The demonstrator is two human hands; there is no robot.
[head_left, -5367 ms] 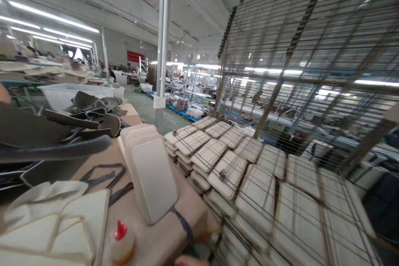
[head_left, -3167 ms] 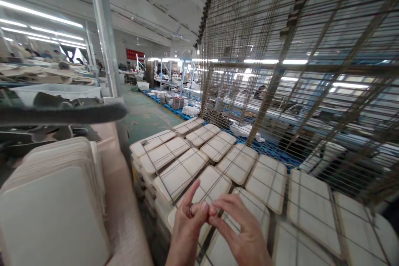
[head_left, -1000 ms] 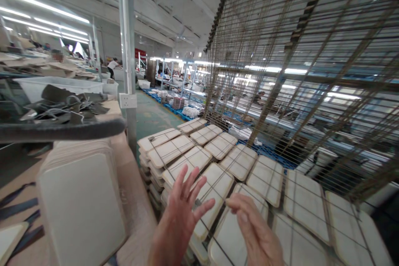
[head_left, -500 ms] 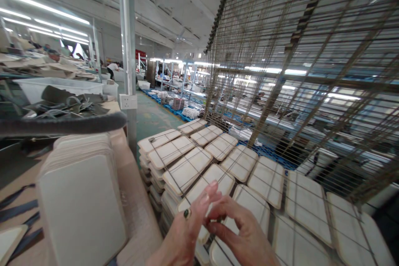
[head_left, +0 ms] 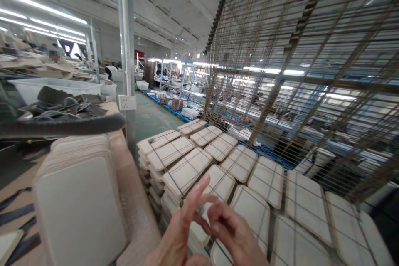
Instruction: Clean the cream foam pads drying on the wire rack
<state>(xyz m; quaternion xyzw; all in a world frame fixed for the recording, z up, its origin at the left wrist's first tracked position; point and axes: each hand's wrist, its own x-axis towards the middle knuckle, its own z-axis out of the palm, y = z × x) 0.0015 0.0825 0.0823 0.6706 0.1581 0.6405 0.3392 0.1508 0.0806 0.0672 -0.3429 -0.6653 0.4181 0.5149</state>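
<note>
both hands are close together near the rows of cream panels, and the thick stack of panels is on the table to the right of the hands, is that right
Not quite: the thick stack of panels is on the table to the left of the hands, as the head view shows. The left hand and right hand are indeed close together near the rows of cream panels.

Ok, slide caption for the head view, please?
Bare left hand and bare right hand close together over cream, rounded rectangular panels, beside a tall brown wire grid.

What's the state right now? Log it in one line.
left hand, right hand: close together | holding: unclear | beyond: panels in rows | left side: stack on table
</note>
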